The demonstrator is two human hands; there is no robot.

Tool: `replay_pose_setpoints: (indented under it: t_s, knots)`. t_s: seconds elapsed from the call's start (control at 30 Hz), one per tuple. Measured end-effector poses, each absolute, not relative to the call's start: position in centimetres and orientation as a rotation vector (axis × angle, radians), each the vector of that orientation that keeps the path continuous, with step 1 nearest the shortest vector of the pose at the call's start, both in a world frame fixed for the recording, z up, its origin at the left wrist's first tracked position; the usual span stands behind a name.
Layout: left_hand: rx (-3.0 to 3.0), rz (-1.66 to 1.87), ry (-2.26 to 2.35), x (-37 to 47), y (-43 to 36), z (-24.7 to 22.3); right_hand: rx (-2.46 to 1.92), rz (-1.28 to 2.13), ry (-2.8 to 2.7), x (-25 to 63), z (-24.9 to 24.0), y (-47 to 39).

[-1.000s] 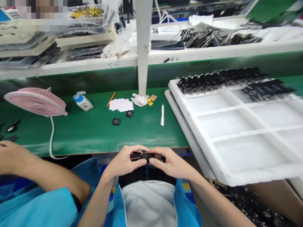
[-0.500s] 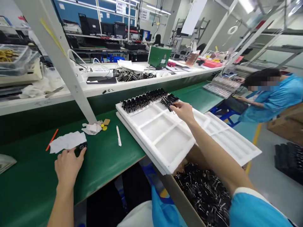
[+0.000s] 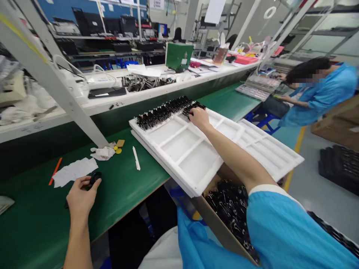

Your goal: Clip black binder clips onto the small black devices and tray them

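My left hand [image 3: 80, 198] rests on the green bench mat [image 3: 126, 186], thumb and fingers pinched on a small black square part [image 3: 95, 177]. My right hand [image 3: 199, 117] reaches far over the white foam tray [image 3: 179, 149]. Its fingers curl down onto a black clip at the right end of the row of black clips [image 3: 162, 111] in the tray's far compartments. The fingertips are hidden behind the back of the hand. The tray's near compartments hold nothing.
White paper slips [image 3: 74, 171], an orange pencil [image 3: 55, 175], a tissue [image 3: 102, 152] and a white pen [image 3: 136, 163] lie on the mat. A slanted white post [image 3: 64, 97] stands behind them. A cardboard box of black clips [image 3: 230, 201] sits under the tray. A co-worker [image 3: 316, 93] sits at right.
A second ago both hands held a black clip part at my lap. My right hand has carried it to the tray's clip row, and my left hand has closed on the small black part.
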State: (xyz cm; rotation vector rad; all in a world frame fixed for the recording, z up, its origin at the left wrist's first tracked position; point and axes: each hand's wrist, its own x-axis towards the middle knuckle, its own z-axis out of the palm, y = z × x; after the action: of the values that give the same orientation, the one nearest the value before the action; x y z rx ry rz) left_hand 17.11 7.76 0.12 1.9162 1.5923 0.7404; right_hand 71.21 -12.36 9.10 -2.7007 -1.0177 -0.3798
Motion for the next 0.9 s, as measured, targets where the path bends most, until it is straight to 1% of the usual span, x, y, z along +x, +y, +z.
replay_pose_setpoints:
  t_s: [0.13, 0.4, 0.7, 0.8, 0.9]
  knots:
    - [1.763, 0.924, 1.444, 17.7, 4.8, -0.3, -2.705, -0.341, -1.002, 71.7, 8.5, -12.4]
    - [1.564, 0.922, 1.341, 16.7, -1.5, -1.4, -2.69, -0.373, -0.993, 71.9, 8.8, -12.7]
    - [1.382, 0.969, 1.3, 16.1, -2.3, -1.4, -2.679, -0.287, -1.035, 72.2, 8.9, -11.7]
    - [1.302, 1.048, 1.288, 16.1, -2.0, -1.2, -2.469, -0.514, -1.086, 72.6, 8.7, -13.7]
    - [1.241, 1.12, 1.29, 15.7, -1.6, -1.2, -2.193, -0.842, -0.944, 72.1, 8.5, -19.3]
